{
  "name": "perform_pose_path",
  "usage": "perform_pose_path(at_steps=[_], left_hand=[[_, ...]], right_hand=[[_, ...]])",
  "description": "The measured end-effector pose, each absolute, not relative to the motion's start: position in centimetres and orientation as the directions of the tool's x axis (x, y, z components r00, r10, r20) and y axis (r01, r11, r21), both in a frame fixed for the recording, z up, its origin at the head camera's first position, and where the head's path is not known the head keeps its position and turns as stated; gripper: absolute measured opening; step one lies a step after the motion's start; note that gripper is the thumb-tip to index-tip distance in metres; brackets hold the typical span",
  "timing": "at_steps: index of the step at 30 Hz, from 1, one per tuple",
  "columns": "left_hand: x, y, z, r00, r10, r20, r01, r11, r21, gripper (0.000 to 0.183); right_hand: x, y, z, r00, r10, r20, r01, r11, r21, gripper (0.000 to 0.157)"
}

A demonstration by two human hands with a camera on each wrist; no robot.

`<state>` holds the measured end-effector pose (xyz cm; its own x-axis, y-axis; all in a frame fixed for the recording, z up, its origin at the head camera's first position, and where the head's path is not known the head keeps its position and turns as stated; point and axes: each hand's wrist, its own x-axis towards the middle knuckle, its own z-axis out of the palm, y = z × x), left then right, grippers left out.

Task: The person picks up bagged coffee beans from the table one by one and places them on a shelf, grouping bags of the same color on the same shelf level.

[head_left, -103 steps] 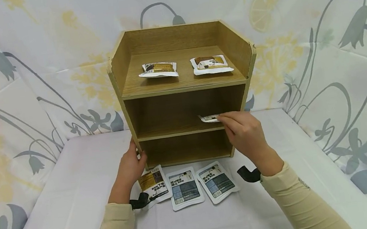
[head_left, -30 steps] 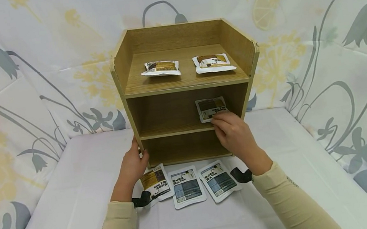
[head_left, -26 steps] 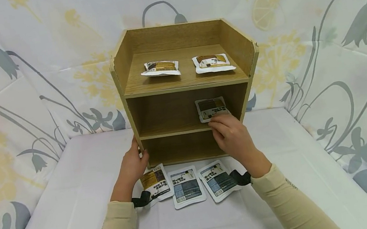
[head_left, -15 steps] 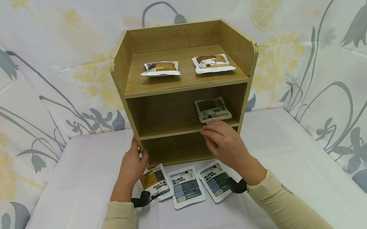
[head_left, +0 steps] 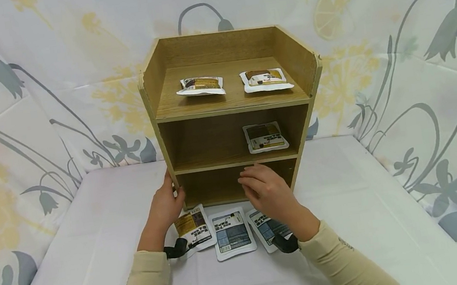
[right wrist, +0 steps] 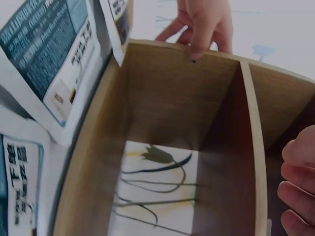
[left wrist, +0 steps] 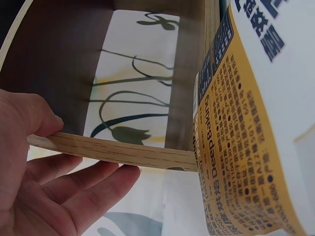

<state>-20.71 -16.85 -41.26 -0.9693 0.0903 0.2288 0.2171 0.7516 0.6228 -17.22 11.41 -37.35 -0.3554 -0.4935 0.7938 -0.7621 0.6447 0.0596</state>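
Observation:
A small wooden shelf stands on a white cloth. My left hand grips the lower edge of its left side panel; in the left wrist view the thumb lies on the inside and the fingers on the outside. My right hand, fingers loosely curled and holding nothing, is in front of the bottom compartment. On the right of the middle shelf lies a brown-and-white food pouch. A brown-and-yellow pouch, a blue pouch and a second blue pouch, partly hidden by my right wrist, lie before the shelf.
Two more pouches lie on the top level, the left pouch and the right pouch, apart from each other. A floral cloth hangs behind the shelf. Black mounts sit at both wrists.
My right hand set the brown-and-white pouch down on the middle shelf, let go, and drew back down and to the left. My left hand has stayed on the side panel.

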Motion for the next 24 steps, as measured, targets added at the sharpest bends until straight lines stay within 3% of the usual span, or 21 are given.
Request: perform_pose_path(at_steps=[13,20,24], left_hand=[[-20.8,-17.0,-41.4,-0.956,0.098,0.277,0.256,0.741,0.620,0.068],[-20.8,-17.0,-41.4,-0.954,0.106,0.280,0.263,0.743,0.615,0.068],[-20.8,-16.9,-41.4,-0.956,0.102,0.274,0.256,0.743,0.618,0.068]], right_hand=[[-16.8,9.4,-39.3,-0.450,-0.548,0.705,-0.766,0.642,0.010,0.024],[-16.0,8.2,-39.9,-0.546,-0.588,0.597,-0.746,0.666,-0.027,0.029],[-15.8,7.6,-40.4,-0.558,-0.615,0.557,-0.752,0.659,-0.026,0.031]])
